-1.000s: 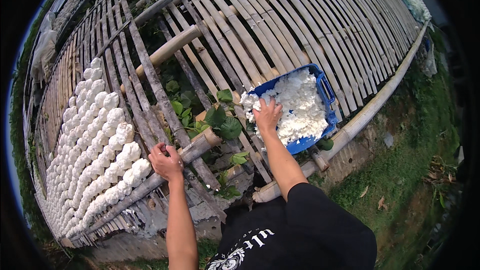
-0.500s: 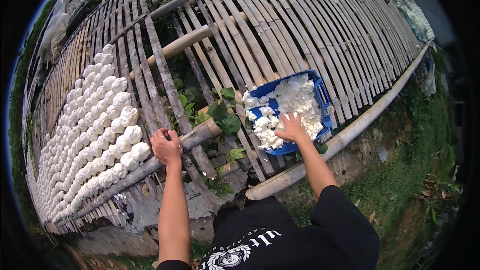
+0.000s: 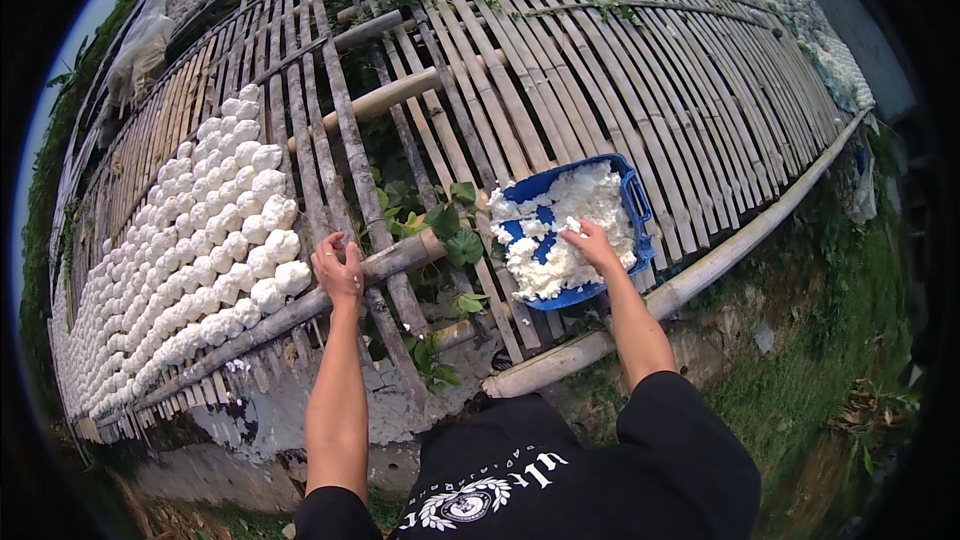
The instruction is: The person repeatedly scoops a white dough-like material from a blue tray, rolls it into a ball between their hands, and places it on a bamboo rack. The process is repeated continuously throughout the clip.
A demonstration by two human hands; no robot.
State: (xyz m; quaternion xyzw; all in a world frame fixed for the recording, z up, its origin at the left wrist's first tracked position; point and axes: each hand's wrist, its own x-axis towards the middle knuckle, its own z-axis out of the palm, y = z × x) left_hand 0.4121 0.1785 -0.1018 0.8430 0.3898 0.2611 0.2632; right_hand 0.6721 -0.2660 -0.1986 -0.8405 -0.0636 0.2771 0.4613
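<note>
A blue plastic crate (image 3: 641, 202) holds a white, moist, crumbly mass (image 3: 590, 195); it sits on bamboo slats to my right. My right hand (image 3: 594, 245) is inside it, fingers pinched around a small white clump. Over the thick bamboo pole (image 3: 405, 258) at centre left, my left hand (image 3: 338, 268) has its fingers loosely apart and holds nothing I can see. White specks stick to its skin. Just left of it, rows of white hand-shaped lumps (image 3: 225, 260) cover the slatted rack.
Bamboo slats (image 3: 560, 70) stretch away ahead, with wide gaps left of centre where green leaves (image 3: 455, 230) poke through. A thick bamboo rail (image 3: 700, 275) edges the rack's right side, above grass (image 3: 780, 370). A pale plastic sheet (image 3: 140, 50) hangs at far left.
My right hand has gone from spread fingers on the white mass to a pinch around a clump. My left hand has uncurled its fingers. The view has shifted slightly.
</note>
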